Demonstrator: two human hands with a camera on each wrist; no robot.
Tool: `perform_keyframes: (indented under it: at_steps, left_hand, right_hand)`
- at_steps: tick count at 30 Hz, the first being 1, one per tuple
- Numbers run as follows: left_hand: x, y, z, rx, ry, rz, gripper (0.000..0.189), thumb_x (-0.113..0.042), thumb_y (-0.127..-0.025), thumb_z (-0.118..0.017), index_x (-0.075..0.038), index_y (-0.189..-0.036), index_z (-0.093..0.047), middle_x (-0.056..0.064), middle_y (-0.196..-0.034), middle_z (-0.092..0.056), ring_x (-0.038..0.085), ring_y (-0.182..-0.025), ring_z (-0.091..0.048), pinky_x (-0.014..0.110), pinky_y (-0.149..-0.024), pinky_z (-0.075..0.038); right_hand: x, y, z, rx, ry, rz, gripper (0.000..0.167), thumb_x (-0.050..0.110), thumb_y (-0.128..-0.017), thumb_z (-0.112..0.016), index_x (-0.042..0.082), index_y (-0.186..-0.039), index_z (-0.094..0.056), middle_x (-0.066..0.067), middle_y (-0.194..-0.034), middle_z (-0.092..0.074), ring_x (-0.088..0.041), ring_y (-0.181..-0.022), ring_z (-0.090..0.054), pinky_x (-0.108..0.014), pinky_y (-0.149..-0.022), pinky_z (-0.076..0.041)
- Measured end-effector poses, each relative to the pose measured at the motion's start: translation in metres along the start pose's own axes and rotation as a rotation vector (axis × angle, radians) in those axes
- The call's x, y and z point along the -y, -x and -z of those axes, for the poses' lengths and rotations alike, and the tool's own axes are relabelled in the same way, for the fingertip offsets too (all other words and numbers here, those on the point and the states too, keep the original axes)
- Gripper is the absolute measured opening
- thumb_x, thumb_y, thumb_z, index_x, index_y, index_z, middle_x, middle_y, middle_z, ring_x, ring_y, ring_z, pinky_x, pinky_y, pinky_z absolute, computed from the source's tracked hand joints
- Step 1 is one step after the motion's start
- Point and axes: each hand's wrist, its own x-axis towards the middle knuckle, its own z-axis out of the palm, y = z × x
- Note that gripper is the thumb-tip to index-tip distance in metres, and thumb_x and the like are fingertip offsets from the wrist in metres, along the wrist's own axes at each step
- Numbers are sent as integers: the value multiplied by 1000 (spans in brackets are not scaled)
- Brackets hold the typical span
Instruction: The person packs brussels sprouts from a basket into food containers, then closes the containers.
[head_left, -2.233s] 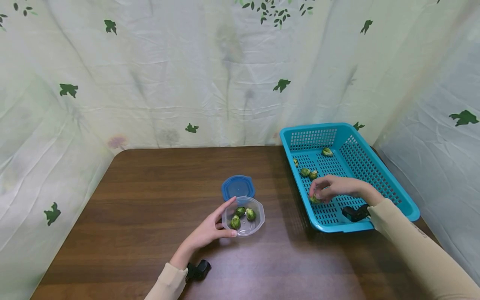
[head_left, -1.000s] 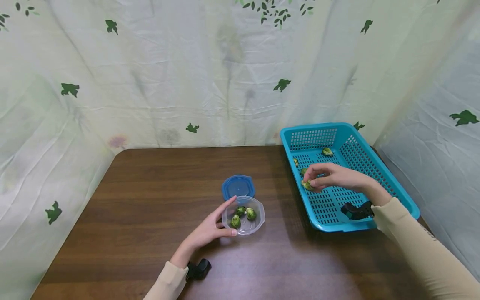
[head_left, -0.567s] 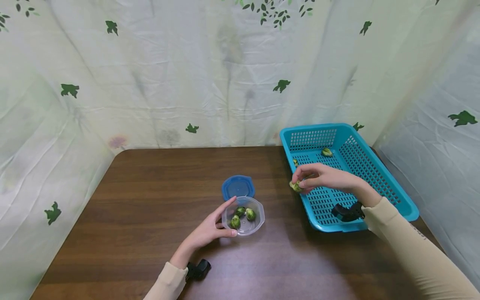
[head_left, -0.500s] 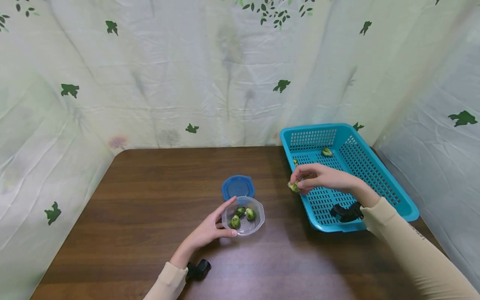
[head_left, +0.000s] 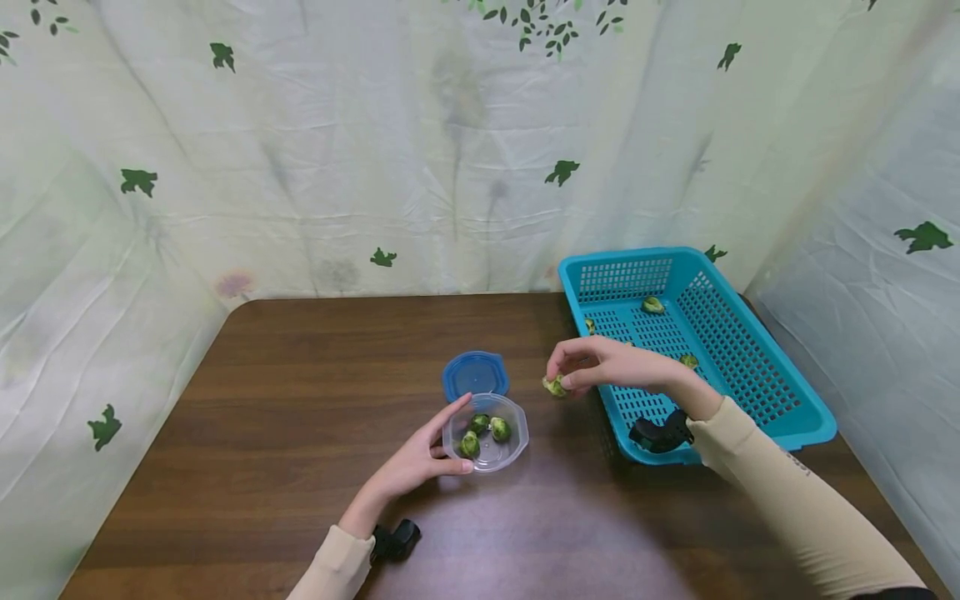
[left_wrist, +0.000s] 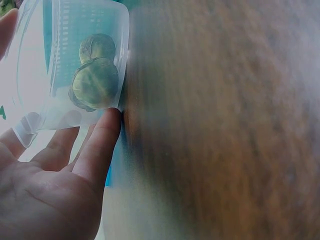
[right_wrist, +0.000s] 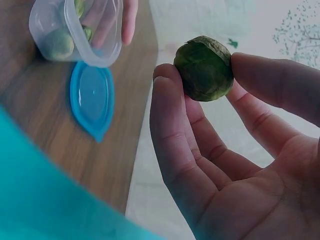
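The right hand [head_left: 603, 369] pinches a round, leafy green sprout [right_wrist: 204, 68] between thumb and fingertips, above the bare wood between the blue basket [head_left: 750, 367] and the clear container [head_left: 487, 432]. The left hand [head_left: 420, 462] rests with straight fingers against the container's smooth thin wall; three sprouts lie inside. A round blue lid [head_left: 475, 375] lies flat just behind it. The dark table [head_left: 300, 400] has wide free space on the left.

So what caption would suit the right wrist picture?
Right hand pinches a Brussels sprout above the blue lid.
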Motion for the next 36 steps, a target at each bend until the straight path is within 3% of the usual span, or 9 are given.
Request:
perform_keyframes:
  at_steps: [5, 11, 18, 25, 31, 36]
  left_hand:
    - [0, 0, 0, 2, -1, -5, 85, -13, -87, -71, -22, -154, -20, 15, -155, -19, 37, -133, -33, 46, -99, -41]
    - [0, 0, 0, 1, 5, -1, 84, -13, -87, -70, -21, -154, -19, 15, -155, -20, 38, -132, -34, 47, -100, -40]
    - [0, 0, 0, 2, 3, 7, 83, -13, -88, -70, -22, -154, -20, 16, -155, -20, 38, -133, -33, 49, -100, -39]
    - [0, 0, 0, -3, -8, 26, 83, -12, -88, -69, -22, -154, -20, 16, -155, -20, 38, -134, -31, 50, -101, -38]
    - [1, 0, 0, -6, -4, 35, 83, -12, -88, -69, -23, -154, -21, 15, -155, -19, 37, -134, -32, 48, -101, -39]
    - [1, -1, 0, -2, -5, 32, 82, -12, -88, -69, -26, -153, -21, 14, -156, -17, 37, -134, -32, 48, -100, -39]
  right_hand:
    - [0, -9, -8, 6, 23, 5, 12, 10, -96, -56, 3, -105, -60, -14, -104, -60, -39, -92, -56, -41, -81, -52]
    - [1, -20, -17, 29, 47, 20, 13, 9, -96, -56, 3, -106, -61, -12, -101, -60, -31, -85, -59, -39, -74, -52]
    - [-2, -34, -28, 61, 88, -5, 16, 6, -94, -56, 6, -109, -62, -7, -100, -63, -23, -86, -59, -38, -73, -53]
    - [-6, -49, -41, 117, 127, -6, 18, 5, -92, -57, 1, -110, -61, -6, -97, -61, -20, -86, -58, -50, -77, -52]
    - [-5, -58, -51, 164, 165, 8, 18, 0, -90, -57, 2, -107, -62, -5, -97, -61, -16, -78, -57, -47, -73, -53]
    - [-5, -64, -60, 186, 232, 2, 17, -1, -90, -57, 5, -104, -65, 0, -99, -61, -19, -84, -58, -44, -72, -54]
